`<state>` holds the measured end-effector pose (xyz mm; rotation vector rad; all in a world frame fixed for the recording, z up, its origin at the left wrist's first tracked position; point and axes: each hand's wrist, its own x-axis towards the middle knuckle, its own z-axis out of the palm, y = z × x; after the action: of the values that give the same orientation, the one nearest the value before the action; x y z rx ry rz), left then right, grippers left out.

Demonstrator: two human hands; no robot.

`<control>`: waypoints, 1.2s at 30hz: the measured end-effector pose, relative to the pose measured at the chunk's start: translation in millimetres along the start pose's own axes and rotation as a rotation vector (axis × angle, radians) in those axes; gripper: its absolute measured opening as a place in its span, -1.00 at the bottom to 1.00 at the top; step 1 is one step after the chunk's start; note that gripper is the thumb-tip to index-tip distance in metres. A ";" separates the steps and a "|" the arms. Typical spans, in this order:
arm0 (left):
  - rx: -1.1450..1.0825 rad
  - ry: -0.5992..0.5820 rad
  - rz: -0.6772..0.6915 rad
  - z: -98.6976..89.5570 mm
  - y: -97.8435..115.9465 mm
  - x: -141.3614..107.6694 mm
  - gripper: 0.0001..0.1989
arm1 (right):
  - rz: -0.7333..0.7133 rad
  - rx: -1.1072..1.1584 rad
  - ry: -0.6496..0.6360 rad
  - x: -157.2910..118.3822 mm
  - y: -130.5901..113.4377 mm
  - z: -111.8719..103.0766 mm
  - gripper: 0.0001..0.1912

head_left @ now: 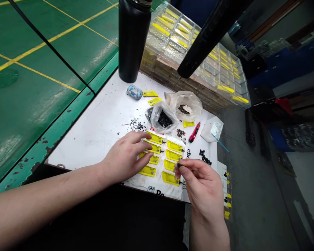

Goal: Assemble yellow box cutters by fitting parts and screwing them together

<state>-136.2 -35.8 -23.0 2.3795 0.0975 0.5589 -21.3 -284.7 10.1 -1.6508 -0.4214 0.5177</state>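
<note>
"Yellow pieces are lying in two columns on a printed sheet; how's it going?"
"Right hand is pinching a small dark part; left hand is reaching, fingers apart, over one column; light pressure is probably helping."

Single head-worn view, facing forward and down, tabletop close below

Glossy yellow plastic pieces beside matt black bottle.
</note>
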 end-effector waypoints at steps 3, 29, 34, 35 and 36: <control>-0.007 0.008 0.006 -0.1 0.6 0.2 -0.79 | 0.029 0.000 -0.007 1.3 -1.0 4.8 -0.86; 0.058 -0.188 0.101 1.7 -1.4 0.9 -0.73 | -0.470 -0.929 -0.296 33.6 -3.5 11.4 -0.84; 0.105 -0.232 0.121 4.2 -1.5 -1.2 -0.65 | -0.582 -1.009 -0.396 34.7 1.4 9.0 -0.78; 0.111 -0.241 0.125 4.3 -1.1 -1.3 -0.64 | -0.605 -1.028 -0.412 34.6 2.2 8.3 -0.77; 0.115 -0.246 0.126 4.3 -0.8 -1.3 -0.63 | -0.625 -1.045 -0.423 34.6 2.9 7.8 -0.76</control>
<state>-135.5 -38.1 -26.9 2.5592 -0.1338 0.3207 3.1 -259.7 3.2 -2.2147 -1.6691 0.1411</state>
